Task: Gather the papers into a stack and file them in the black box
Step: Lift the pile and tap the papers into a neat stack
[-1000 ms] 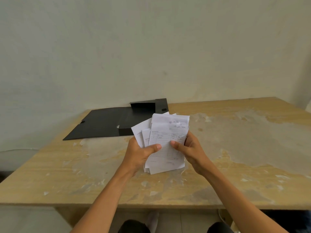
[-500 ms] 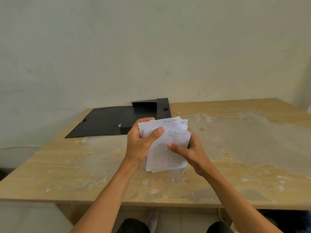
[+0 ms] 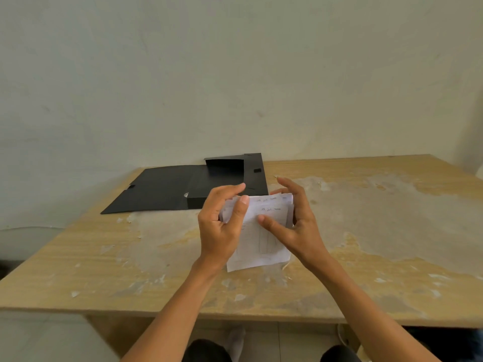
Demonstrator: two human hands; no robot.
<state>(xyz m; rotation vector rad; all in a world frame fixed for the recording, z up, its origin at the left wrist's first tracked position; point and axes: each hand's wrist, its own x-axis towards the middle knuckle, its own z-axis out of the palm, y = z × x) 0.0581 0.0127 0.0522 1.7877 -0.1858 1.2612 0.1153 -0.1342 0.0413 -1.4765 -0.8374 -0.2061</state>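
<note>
A stack of white papers (image 3: pixel 262 242) with printed tables and handwriting stands upright on its bottom edge on the table, in front of me. My left hand (image 3: pixel 222 226) holds its left side, thumb across the front sheet. My right hand (image 3: pixel 294 220) grips the right side, thumb on the front and fingers spread behind. The black box (image 3: pixel 224 178) lies open behind the papers, its lid flap (image 3: pixel 156 189) spread flat to the left.
The wooden table (image 3: pixel 366 231) has a worn, peeling surface with pale patches. A plain wall rises just behind its back edge. The front edge runs close to my knees.
The fanned-out papers have been squared into a tighter stack. Both hands moved up along the sides of the papers, and the fingers of my right hand spread out.
</note>
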